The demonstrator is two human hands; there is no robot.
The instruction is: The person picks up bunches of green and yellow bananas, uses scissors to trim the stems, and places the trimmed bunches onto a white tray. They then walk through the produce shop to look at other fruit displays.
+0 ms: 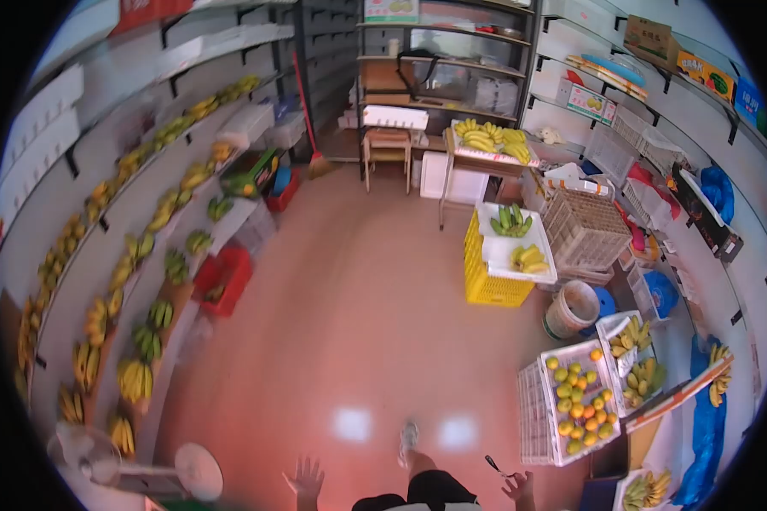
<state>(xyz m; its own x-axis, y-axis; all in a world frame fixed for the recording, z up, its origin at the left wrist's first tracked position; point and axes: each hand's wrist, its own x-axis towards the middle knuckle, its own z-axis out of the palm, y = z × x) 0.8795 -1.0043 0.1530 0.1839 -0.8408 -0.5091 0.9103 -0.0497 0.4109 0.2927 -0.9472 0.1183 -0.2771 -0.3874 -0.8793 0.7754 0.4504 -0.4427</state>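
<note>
Low in the view, my left hand [305,479] is raised over the floor with its fingers spread and nothing in it. To the right of my legs, my right hand [518,487] holds a small dark-handled tool [493,464] that points up and left; its exact kind is too small to tell. Nearest to this hand is a white crate [534,417] with green and orange round fruit [577,410] on top. My shoe [409,435] shows on the reddish floor between the hands.
Bananas line the left shelves [158,341]. A red bin [223,281] stands beside them, with a white fan [198,471] at lower left. On the right are a yellow crate [488,285] with bananas on its tray, a bucket [573,308] and a wicker-like crate [584,230]. Shelving stands at the back.
</note>
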